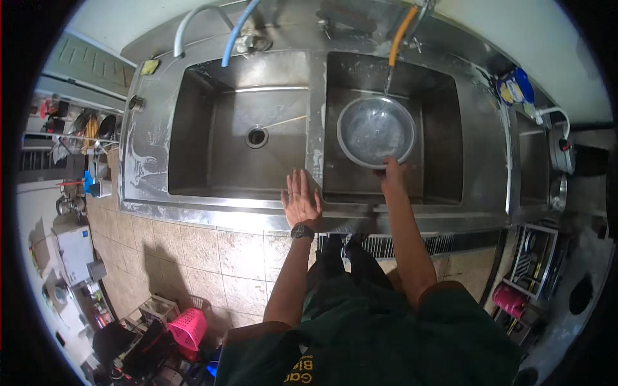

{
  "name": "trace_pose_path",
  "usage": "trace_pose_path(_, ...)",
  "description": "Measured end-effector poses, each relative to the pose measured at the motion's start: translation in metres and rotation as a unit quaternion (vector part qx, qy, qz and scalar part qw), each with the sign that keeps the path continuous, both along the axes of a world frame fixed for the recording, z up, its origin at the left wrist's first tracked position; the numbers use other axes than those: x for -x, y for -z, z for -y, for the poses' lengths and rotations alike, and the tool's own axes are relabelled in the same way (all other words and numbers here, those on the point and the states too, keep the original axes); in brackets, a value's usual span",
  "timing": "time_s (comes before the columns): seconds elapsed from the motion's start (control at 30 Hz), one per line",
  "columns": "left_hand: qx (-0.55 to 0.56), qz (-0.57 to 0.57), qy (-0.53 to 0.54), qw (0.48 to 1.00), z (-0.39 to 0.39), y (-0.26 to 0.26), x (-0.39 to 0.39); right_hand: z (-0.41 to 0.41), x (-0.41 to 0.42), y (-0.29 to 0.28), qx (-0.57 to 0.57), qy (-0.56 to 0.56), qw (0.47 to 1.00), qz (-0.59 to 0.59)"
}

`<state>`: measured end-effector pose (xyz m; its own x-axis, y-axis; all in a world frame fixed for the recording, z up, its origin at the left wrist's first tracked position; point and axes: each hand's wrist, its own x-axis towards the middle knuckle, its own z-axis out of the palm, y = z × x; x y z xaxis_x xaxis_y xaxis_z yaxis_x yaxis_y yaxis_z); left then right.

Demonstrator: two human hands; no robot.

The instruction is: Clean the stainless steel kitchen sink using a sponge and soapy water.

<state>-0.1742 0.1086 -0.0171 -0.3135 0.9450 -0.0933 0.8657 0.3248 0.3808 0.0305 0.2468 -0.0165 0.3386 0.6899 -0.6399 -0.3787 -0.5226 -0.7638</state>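
My right hand (394, 173) grips the near rim of a round bowl (374, 128) in the right basin (442, 144) of a stainless steel double sink. From an orange hose (400, 38), water runs down toward the bowl's far rim. The bowl looks metallic or translucent; its material is hard to tell. My left hand (301, 200), with a watch (302, 231) at the wrist, lies flat on the sink's front edge beside the divider (316, 120). Its fingers point into the left basin (231, 164) and hold nothing. That basin has a round drain (256, 138) and a thin stick (280, 121).
A blue hose (236, 36) and a grey curved pipe (179, 36) overhang the left basin. A yellow sponge (150, 66) sits at the back left corner. On the right ledge is a blue packet (515, 87). A pink basket (189, 328) stands on the tiled floor behind me.
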Motion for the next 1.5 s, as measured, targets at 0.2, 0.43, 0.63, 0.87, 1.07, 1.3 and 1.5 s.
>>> trace_pose_path(0.2, -0.065, 0.054, 0.003, 0.996, -0.015, 0.018, -0.01, 0.039, 0.029, -0.029, -0.034, -0.064, 0.996, 0.041)
trace_pose_path(0.43, -0.084, -0.057, 0.037, 0.994, -0.104, 0.04, 0.009, 0.03, 0.066, -0.057, -0.058, -0.092, 0.98, 0.168)
trace_pose_path(0.63, -0.052, -0.104, 0.093, 0.989, -0.209, 0.047, 0.021, -0.054, 0.095, -0.063, -0.179, -0.118, 0.899, 0.381)
trace_pose_path(0.87, -0.102, -0.07, 0.104, 0.987, -0.304, 0.049, 0.027, -0.13, 0.131, -0.114, -0.38, -0.152, 0.722, 0.558)
trace_pose_path(1.07, -0.207, 0.075, 0.051, 0.974, -0.314, 0.068, 0.049, -0.129, 0.115, -0.129, -0.468, -0.161, 0.683, 0.538)
trace_pose_path(1.3, 0.101, 0.181, -0.1, 0.973, -0.24, 0.061, 0.097, -0.04, 0.013, -0.075, -0.323, -0.107, 0.758, 0.556)
trace_pose_path(1.5, -0.237, 0.075, -0.094, 0.964, -0.183, 0.062, 0.037, -0.028, -0.013, -0.017, -0.047, -0.062, 0.901, 0.426)
